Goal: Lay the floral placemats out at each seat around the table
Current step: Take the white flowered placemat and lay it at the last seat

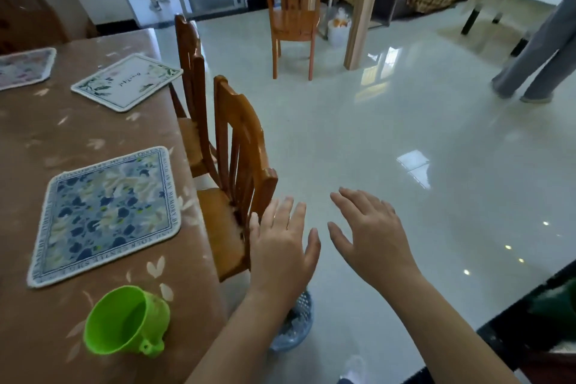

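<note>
- Glossy pale floor tiles (389, 140) fill the centre and right of the frame, with a brown floral-print table (103, 131) along the left edge.
- Left hand (282, 246) and right hand (372, 234) hover side by side at lower centre, palms down, fingers spread, holding nothing; both are off the table, above bare floor.
- Left hand sits just beside the back of the nearest wooden chair (243, 171), which is pushed in at the table's right edge; whether it touches the wood cannot be told.
- Blue floral placemat (106, 215) lies flat at lower left in front of that chair; a white leaf-bordered placemat (127, 81) lies at upper left before a second chair (191, 78); a third, pinkish placemat (25, 67) is cut off by the left edge.
- Green plastic cup (124, 321) lies tipped on its side at the bottom left, near the blue mat.
- Mats look like thin woven cloth with stitched borders: probably light, limp and non-slippery, best pinched at two corners or one edge and slid or dropped flat.
- No spare mats are visible; other sides of the table are out of view.
- Two other people's legs show at the top left and far right.
</note>
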### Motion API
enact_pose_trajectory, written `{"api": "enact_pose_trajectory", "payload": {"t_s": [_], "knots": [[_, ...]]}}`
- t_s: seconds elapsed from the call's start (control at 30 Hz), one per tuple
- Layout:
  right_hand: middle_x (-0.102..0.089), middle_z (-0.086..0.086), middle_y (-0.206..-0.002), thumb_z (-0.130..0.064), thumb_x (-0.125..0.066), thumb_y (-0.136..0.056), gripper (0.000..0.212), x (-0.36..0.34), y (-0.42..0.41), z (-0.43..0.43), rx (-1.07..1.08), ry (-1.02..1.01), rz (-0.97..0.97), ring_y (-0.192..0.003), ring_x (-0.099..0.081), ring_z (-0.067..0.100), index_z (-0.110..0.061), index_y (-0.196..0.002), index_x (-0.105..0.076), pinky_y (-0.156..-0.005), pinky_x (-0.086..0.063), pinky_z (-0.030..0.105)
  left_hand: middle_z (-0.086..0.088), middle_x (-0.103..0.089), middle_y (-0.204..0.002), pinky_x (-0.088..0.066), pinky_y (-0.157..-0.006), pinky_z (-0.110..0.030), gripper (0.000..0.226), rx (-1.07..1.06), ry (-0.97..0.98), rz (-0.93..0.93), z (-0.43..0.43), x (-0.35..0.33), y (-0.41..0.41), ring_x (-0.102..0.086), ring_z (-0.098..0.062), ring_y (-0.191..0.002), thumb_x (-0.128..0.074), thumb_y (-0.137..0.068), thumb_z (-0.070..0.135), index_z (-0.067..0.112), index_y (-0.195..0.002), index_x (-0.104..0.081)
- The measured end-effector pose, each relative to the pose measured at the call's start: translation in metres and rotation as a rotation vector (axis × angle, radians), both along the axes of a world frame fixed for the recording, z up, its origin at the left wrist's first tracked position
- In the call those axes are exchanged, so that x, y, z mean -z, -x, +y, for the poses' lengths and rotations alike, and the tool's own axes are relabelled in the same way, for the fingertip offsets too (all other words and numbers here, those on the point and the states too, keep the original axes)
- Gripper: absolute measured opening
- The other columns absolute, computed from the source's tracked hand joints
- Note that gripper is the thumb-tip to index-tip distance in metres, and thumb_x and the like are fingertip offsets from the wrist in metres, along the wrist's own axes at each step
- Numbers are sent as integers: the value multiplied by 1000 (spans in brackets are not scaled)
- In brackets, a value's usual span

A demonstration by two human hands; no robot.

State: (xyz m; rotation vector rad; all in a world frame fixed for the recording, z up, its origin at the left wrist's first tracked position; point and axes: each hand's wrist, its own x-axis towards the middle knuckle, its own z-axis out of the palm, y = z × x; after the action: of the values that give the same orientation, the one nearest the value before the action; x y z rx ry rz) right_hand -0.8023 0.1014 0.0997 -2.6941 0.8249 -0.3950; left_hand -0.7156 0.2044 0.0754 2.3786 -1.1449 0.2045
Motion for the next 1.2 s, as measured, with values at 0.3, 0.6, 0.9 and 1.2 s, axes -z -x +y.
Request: {"api": "enact_pose_trajectory", "payload": {"t_s": [0.3, 0.6, 0.9, 1.2], "knots": [[-58, 10, -126, -24, -62, -82, 43, -2, 29, -123, -15, 3, 1, -117, -52, 30, -10, -122, -53, -98, -39, 52, -15, -58, -125, -34, -97, -59, 42, -13, -27, 24, -115, -6, 25, -50, -35, -118, -54, -82, 31, 9, -118, -57], [-52, 7, -133, -28, -56, -86, 45, 10, -28, -221, -63, -11, 33, -124, -45, 28, -13, -127, -48, -103, -32, 50, -18, -57, -124, -35, -97, -60, 39, -42, -61, 35, -209, 7, -25, -49, -36, -119, -64, -81, 22, 6, -117, -57], [-52, 6, -133, -27, -56, -85, 44, 2, -185, -321, -219, 16, 52, -124, -44, 26, -13, -126, -49, -103, -31, 48, -17, -58, -123, -37, -95, -60, 38, -208, 18, 28, -302, 9, -160, -50, -36, -118, -58, -83, 23, 6, -117, -57], [-55, 7, -129, -25, -59, -84, 42, -8, -322, -365, -409, 15, -10, -121, -48, 27, -12, -123, -51, -101, -35, 49, -17, -57, -126, -32, -99, -59, 41, -397, 17, 18, -333, -3, -275, -47, -34, -121, -62, -82, 20, 6, -119, -55]]}}
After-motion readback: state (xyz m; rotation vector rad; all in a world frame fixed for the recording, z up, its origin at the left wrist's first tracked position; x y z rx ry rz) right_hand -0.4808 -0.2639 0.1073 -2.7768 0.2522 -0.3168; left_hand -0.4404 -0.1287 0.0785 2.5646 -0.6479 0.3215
